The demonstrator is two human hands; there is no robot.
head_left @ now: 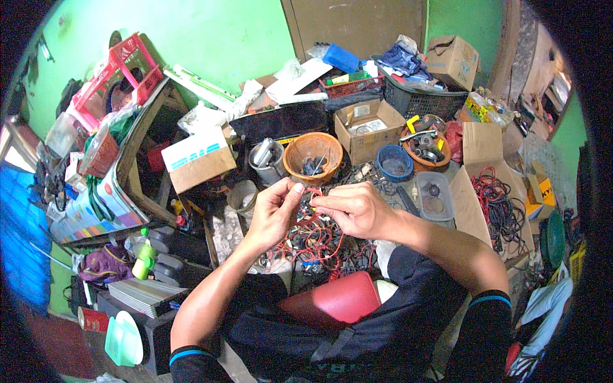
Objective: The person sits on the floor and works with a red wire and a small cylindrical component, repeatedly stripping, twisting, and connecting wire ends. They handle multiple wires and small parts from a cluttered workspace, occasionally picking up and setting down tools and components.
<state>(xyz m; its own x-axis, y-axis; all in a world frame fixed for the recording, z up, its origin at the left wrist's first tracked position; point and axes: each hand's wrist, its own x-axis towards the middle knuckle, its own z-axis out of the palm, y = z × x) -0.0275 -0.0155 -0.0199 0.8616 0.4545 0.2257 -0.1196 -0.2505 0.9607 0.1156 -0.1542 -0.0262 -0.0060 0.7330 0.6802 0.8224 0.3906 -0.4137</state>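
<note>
I find left grip (281, 203) and right grip (353, 205) both pinched closed on a red wire (313, 191). I judge it light, flexible, easily kinked; best held near its end.

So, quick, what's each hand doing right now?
Left hand: closed, pinching what looks like a red wire.
Right hand: closed, fingertips also at the red wire.

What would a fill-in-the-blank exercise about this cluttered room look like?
Between left hand and right hand runs a thin wire coloured ____.
The wall is painted ____.
The small round tub right of the orange bowl is ____.
The cables at right lie in an open box made of ____.

Missing words: red; green; blue; cardboard.
</note>
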